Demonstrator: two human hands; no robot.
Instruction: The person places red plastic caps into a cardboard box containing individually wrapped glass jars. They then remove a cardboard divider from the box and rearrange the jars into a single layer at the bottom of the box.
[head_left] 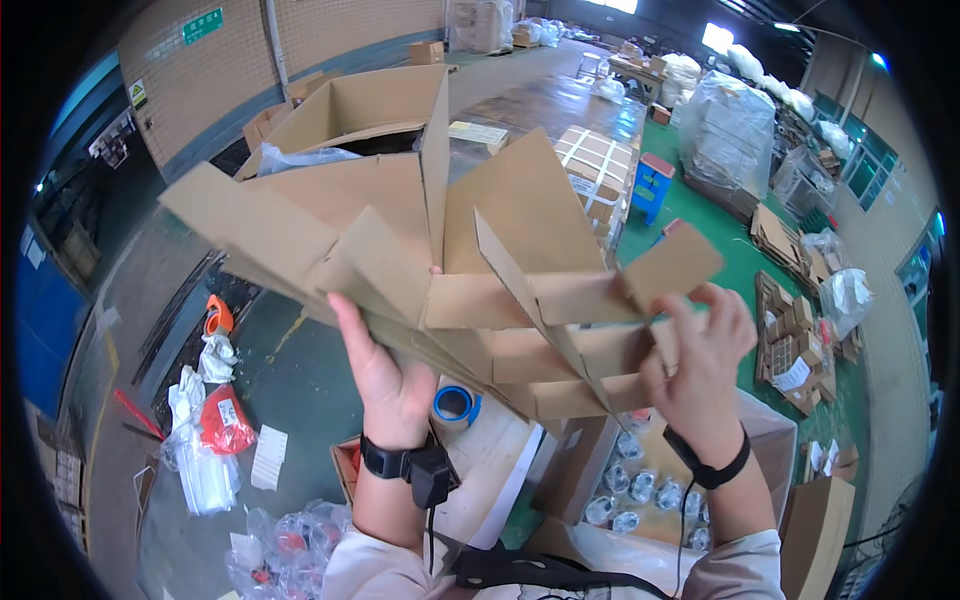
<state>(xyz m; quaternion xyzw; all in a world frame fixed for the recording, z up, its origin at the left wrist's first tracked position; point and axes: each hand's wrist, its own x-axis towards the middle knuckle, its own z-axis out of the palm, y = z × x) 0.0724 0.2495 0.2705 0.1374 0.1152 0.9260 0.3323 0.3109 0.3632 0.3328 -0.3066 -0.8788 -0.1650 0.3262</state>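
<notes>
Head view: the right hand (pixel 705 365) has its fingers curled in, thumb and fingertips pinching the right end of a slotted cardboard divider (pixel 580 298). The left hand (pixel 395 385) turns its palm up at the other side, thumb spread wide — the remaining fingers are mostly hidden behind the panels, so I cannot tell how firmly they close. Between the hands, the divider is held in the air, its crossing strips partly fanned open (several lean askew). Spreading the lattice seems the step in hand; the next move calls, I judge, for evening the cells without popping the slots. Lower right sits an open carton (pixel 769 437) with clear rounded items (pixel 641 487) — a blue tape roll (pixel 457 403) lies near the left hand.
</notes>
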